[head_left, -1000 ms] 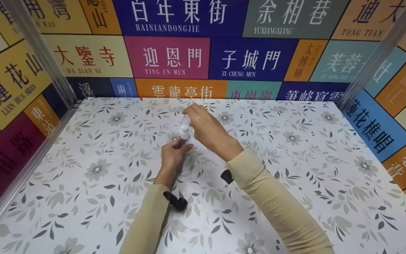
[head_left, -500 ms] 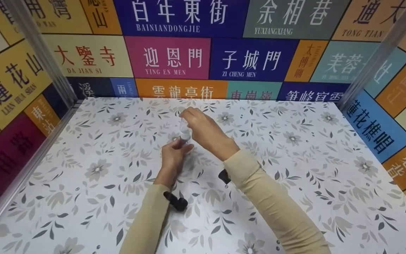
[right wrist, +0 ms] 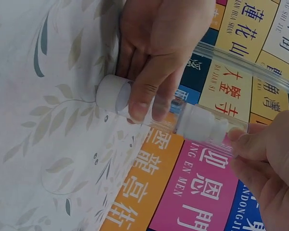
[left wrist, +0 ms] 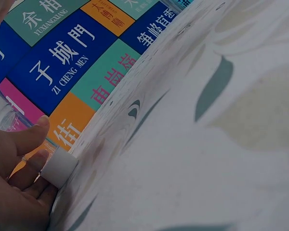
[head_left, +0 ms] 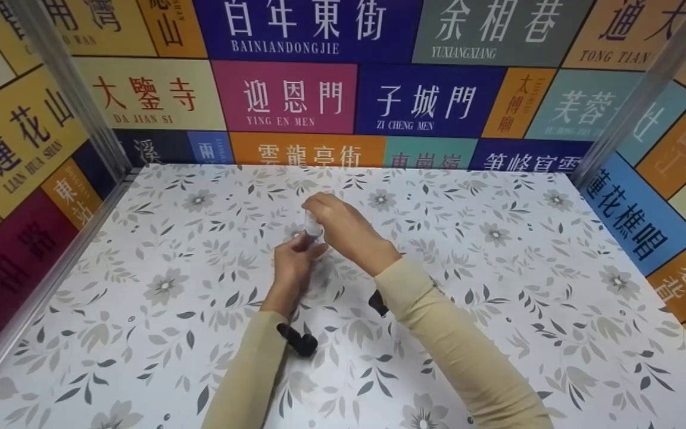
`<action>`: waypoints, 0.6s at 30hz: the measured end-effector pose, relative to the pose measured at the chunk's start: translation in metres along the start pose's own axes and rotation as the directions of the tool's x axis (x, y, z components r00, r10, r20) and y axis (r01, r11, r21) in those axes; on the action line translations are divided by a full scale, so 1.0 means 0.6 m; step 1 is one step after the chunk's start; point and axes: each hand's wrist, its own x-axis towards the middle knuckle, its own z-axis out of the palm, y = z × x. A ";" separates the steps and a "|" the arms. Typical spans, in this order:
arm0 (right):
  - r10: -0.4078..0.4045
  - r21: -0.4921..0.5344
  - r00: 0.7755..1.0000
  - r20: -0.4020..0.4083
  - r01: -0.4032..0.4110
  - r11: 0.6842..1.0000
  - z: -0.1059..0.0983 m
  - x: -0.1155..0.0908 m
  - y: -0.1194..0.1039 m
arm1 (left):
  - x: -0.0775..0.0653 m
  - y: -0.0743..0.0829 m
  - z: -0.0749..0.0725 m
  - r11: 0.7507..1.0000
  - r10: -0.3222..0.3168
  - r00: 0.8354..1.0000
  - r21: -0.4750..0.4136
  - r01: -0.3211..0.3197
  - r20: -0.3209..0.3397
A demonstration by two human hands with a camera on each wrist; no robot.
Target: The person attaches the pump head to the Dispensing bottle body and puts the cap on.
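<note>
A small clear spray bottle stands upright on the table, its white base (right wrist: 113, 92) down on the patterned surface. My left hand (head_left: 291, 268) grips the clear body low down, thumb and fingers round it, as the left wrist view also shows at the white base end (left wrist: 60, 167). Over the white spray top (right wrist: 197, 122) sits a clear cap (right wrist: 227, 119). My right hand (head_left: 349, 229) pinches the cap's upper end between thumb and fingers. In the head view the right fingers hide part of the cap.
A white tablecloth (head_left: 164, 289) with grey flowers and leaves covers the table. Panels (head_left: 283, 98) with coloured street names stand behind and at both sides. Transparent corner posts (head_left: 617, 107) rise at the back. Black wrist cameras (head_left: 298, 341) sit at the sleeves.
My right hand has come down toward the left hand, bringing the clear cap lower over the white spray top. The left hand and bottle have stayed in place.
</note>
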 end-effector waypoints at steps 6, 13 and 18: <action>0.004 0.015 1.000 0.019 -0.004 1.000 0.008 0.001 0.001 | 0.000 -0.002 0.001 1.000 0.013 1.000 -0.022 -0.013 -0.013; 0.019 0.032 0.999 0.028 -0.020 0.999 0.019 0.000 0.004 | 0.000 -0.004 0.002 1.000 0.006 1.000 -0.020 -0.007 -0.028; 0.014 0.005 1.000 0.024 -0.014 1.000 0.018 0.000 0.004 | 0.000 -0.003 0.003 1.000 0.010 1.000 -0.009 -0.010 -0.024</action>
